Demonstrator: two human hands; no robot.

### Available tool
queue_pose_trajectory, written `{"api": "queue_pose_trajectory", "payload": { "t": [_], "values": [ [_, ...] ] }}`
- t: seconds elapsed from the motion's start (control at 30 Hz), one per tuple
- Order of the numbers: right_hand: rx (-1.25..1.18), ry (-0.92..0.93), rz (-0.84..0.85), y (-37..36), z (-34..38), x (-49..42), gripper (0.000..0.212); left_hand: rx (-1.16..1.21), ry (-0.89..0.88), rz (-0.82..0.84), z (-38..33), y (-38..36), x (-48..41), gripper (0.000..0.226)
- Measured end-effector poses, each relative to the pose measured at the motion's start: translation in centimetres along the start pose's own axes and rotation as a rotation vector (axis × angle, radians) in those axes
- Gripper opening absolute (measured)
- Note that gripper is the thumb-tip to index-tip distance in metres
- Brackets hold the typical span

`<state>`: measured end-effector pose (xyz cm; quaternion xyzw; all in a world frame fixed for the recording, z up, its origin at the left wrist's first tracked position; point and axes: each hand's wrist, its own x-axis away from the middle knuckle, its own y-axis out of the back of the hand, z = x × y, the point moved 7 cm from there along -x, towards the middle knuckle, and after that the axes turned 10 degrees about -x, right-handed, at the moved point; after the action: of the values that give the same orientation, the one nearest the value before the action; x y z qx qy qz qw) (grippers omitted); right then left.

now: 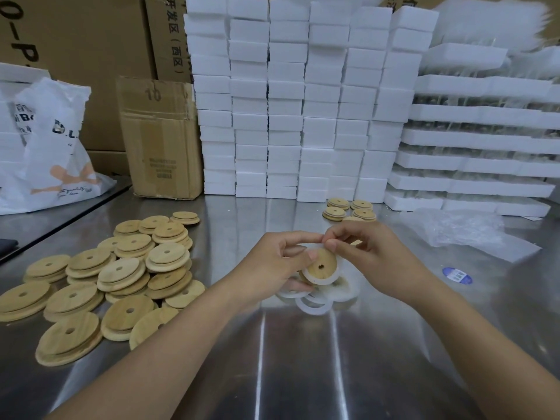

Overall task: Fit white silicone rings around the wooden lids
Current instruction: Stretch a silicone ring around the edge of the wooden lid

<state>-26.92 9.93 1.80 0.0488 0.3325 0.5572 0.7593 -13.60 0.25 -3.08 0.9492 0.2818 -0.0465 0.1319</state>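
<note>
My left hand (277, 265) grips a round wooden lid (323, 266) with a small centre hole, held tilted above the steel table. A white silicone ring (312, 277) lies around the lid's lower edge. My right hand (368, 253) pinches the ring at the lid's top, thumb and forefinger meeting my left fingertips. Under the hands lie several loose white rings (313, 306) on the table. A big heap of bare wooden lids (121, 277) spreads at the left. A few stacked lids (348, 209) sit behind my hands.
Tall stacks of white foam blocks (288, 101) wall off the back. Foam trays (478, 140) fill the right. A cardboard box (160, 137) and a white plastic bag (51, 147) stand at left. Crumpled clear plastic (463, 228) and a blue sticker (457, 275) lie at right.
</note>
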Motion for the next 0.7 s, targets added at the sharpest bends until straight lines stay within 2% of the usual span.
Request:
{"api": "queue_pose_trajectory", "payload": {
  "t": [0.23,0.47,0.7],
  "values": [
    [0.011,-0.027,0.019,0.3,-0.2,-0.1,0.012,-0.001,-0.016,0.024,-0.2,0.1,0.1,0.029],
    [0.013,-0.066,0.062,0.7,-0.2,-0.1,0.011,-0.001,-0.027,-0.029,-0.2,0.5,0.1,0.021],
    [-0.043,-0.116,0.016,1.0,-0.8,-0.1,0.012,0.021,-0.025,-0.079,0.0,1.0,-0.1,0.019]
  ]
}}
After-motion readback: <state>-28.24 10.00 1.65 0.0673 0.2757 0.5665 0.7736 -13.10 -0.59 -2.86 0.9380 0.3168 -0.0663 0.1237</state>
